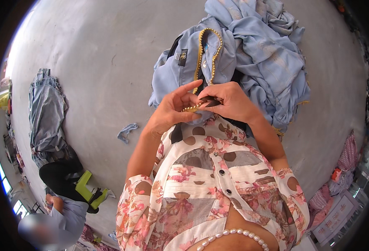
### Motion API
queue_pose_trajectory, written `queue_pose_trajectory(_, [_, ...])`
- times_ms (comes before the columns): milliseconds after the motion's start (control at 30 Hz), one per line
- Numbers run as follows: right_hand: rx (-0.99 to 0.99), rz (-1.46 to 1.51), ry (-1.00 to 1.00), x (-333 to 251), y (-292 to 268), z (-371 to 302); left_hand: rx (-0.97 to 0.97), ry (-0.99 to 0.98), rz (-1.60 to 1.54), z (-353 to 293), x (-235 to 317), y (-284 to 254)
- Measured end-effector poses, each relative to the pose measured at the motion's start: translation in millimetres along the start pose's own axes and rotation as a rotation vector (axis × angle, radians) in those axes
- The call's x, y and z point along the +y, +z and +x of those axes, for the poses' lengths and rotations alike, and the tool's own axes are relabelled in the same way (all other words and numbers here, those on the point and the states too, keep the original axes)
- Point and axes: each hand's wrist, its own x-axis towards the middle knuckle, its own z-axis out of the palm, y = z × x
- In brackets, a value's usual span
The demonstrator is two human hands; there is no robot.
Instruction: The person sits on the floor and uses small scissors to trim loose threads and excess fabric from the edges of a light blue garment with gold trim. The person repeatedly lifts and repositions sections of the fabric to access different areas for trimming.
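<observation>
A light blue garment (167,77) lies over my lap and beyond it, with a gold beaded trim (213,67) running in a loop along its edge. My left hand (174,105) holds part of that trim between thumb and fingers, its index finger stretched out. Close against it, my right hand (230,101) pinches a small dark object (210,101) right at the beads; the fingers hide most of it, and its kind cannot be made out. A black label (183,57) shows on the garment left of the trim loop.
A large heap of light blue cloth (272,71) lies on the grey floor (109,50) at the far right. At left is a grey-blue garment pile (47,111) beside a seated person (69,213). A cloth scrap (127,132) lies nearby. Pink checked clothes (348,154) are at right.
</observation>
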Motion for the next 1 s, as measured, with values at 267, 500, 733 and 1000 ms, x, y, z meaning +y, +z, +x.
queue_pose_trajectory(267, [0.286, -0.058, -0.185, 4, 10, 1, 0.016, 0.006, -0.172, 2, -1, -19])
queue_pose_trajectory(500, [0.047, 0.440, -0.068, -2, -5, -17, 0.055, 0.069, -0.315, -1, -5, -23])
queue_pose_trajectory(733, [-0.047, 0.563, 0.013, 0, -5, -26, 0.044, 0.087, -0.287, 2, -2, -20])
queue_pose_trajectory(1000, [-0.141, 0.140, -0.118, -20, -4, -18, 0.204, 0.112, -0.237, -4, -6, -23])
